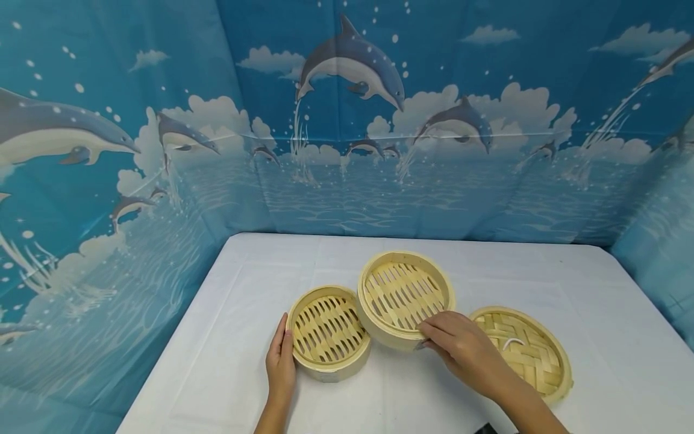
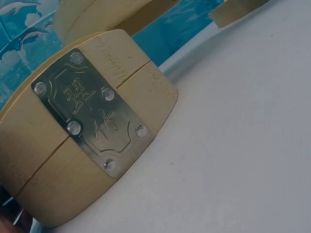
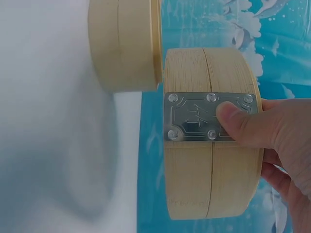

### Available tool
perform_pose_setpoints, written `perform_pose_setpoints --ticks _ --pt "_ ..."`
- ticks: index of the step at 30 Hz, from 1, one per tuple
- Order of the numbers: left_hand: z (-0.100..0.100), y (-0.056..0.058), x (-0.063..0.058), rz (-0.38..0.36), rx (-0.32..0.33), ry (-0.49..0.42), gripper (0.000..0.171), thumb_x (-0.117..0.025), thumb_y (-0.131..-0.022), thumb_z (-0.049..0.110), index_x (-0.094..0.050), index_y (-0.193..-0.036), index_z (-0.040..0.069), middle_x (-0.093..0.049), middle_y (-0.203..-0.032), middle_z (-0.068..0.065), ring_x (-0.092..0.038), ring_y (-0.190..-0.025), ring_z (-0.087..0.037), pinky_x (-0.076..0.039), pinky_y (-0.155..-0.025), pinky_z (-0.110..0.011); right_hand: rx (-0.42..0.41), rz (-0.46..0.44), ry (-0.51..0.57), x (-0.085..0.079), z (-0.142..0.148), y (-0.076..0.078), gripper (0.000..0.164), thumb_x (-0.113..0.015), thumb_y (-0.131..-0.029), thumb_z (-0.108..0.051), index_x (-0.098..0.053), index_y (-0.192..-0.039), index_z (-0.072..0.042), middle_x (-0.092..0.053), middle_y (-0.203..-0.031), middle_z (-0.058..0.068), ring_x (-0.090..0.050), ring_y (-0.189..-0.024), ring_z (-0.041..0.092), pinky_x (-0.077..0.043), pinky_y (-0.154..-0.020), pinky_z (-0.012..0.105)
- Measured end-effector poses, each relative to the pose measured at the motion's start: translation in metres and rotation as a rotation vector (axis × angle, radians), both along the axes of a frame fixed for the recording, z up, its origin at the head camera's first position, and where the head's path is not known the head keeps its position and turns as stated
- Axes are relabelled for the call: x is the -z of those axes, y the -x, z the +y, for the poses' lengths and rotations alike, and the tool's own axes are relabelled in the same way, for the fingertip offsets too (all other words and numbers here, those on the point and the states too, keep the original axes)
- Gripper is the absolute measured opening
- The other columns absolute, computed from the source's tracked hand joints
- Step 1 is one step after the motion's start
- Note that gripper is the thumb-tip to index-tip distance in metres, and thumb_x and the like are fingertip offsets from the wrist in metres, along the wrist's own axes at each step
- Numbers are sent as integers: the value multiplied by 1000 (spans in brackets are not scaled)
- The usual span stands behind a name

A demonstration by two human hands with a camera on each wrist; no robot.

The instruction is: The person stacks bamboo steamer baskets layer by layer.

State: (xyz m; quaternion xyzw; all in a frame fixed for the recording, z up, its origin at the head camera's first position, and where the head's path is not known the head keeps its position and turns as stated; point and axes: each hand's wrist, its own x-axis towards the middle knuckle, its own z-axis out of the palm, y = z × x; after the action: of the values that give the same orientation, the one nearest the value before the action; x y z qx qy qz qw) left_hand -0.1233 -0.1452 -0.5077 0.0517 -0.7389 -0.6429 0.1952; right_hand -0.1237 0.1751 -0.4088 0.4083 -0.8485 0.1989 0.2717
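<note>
The right hand (image 1: 463, 349) is pinching the raised basket (image 1: 406, 289), its thumb pressing the metal plate (image 3: 187, 121); keeping that grip firm and the base level should help it avoid catching the neighbouring rim. The left hand (image 1: 281, 369) is resting straight fingers against the lower basket (image 1: 329, 330), sitting toward the worktop's (image 1: 260, 265) left edge; light steadying probably suffices. The woven lid (image 1: 534, 361) is lying nearer the right edge.

Lettering (image 3: 196, 116) on steamer basket (image 3: 206, 158) partly under right hand (image 3: 286, 128), black object (image 1: 486, 429) cropped below (unidentifiable)
</note>
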Motion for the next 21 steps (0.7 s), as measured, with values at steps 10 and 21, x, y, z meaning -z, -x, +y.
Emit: perform_pose_setpoints --ticks 10,21 --pt "1 0 2 48 21 25 48 -17 -104 23 -35 -137 -7 -32 -142 -19 -26 -132 -31 -20 -102 -8 -105 5 -13 -5 -36 7 37 -80 -64 -2 -68 -98 -6 -61 -96 -2 -57 -91 16 -49 -82 32" --pt "2 -5 -15 78 25 19 44 -16 -103 12 -38 -134 -10 -36 -139 -22 -29 -130 -35 -23 -100 -6 -181 12 0 1 -64 8 33 -79 -65 0 -67 -95 -6 -61 -94 -3 -57 -91 14 -47 -87 29"
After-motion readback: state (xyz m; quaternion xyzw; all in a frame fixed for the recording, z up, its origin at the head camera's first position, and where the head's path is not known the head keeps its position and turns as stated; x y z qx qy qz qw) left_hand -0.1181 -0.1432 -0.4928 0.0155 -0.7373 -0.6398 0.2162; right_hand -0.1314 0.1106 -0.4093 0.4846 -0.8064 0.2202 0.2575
